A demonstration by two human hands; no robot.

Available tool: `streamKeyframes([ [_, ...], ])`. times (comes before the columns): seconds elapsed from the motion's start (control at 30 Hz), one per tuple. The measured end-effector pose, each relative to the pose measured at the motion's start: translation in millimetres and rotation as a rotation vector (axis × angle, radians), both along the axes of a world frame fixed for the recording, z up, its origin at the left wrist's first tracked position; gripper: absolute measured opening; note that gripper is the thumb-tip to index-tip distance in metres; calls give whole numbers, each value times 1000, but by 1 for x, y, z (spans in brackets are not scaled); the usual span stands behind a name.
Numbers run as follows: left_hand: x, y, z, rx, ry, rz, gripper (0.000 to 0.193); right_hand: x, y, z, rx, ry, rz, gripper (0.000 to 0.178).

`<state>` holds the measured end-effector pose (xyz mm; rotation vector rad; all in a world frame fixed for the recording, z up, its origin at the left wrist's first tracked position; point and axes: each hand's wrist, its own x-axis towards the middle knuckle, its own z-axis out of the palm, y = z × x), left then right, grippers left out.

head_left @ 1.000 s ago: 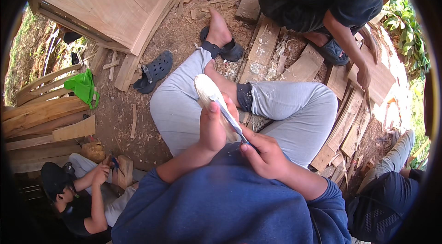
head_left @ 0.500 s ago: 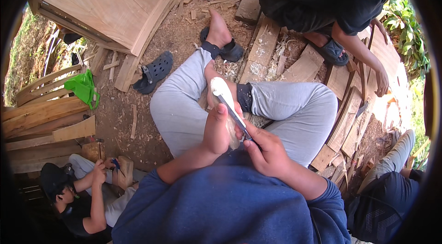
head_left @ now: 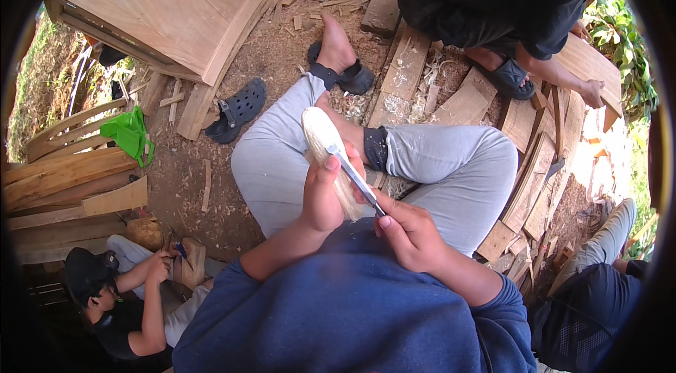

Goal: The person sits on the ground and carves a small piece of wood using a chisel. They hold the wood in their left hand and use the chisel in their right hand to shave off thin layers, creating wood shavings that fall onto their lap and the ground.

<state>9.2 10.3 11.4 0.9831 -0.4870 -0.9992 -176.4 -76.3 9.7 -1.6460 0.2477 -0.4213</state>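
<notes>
A pale, oblong piece of carved wood [head_left: 320, 130] with a rounded end stands tilted over my crossed legs. My left hand [head_left: 325, 193] is wrapped round its lower part, the thumb up beside the blade. In my right hand [head_left: 408, 232] is a carving knife [head_left: 358, 181] with a long, narrow steel blade, its handle mostly hidden in the closed fingers. The blade lies slantwise across the wood's near face, its tip resting close to the left thumb. Fine pale dust specks my blue shirt [head_left: 338, 310].
Wood shavings and offcuts cover the ground. Dark clogs [head_left: 243, 107] lie ahead, left of a plank [head_left: 401, 77]. A wooden cabinet [head_left: 155, 7] stands far left. One person [head_left: 493, 0] bends at far right; another [head_left: 113, 295] sits at lower left, working with both hands.
The wood has turned, showing more of its broad pale face and rounded end. The knife's blade has shifted slightly down along it. At far right, the other person's hand has moved up, beside a board.
</notes>
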Motion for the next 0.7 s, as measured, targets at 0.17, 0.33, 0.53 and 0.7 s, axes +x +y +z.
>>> streamKeyframes([
  [0.17, -1, -2, 2, 27, -31, 11, 47, -1, 1, -1, 37, 18, 9, 47],
  [0.33, -2, -3, 1, 51, -52, 20, 47, -1, 0, 2, 42, 23, 3, 47],
  [0.53, -5, -5, 3, 87, -97, 39, 49, -2, 0, 0, 19, 40, 2, 48],
  [0.7, -7, -4, -2, 65, -62, 52, 51, -2, 3, -3, 9, 28, -16, 49],
])
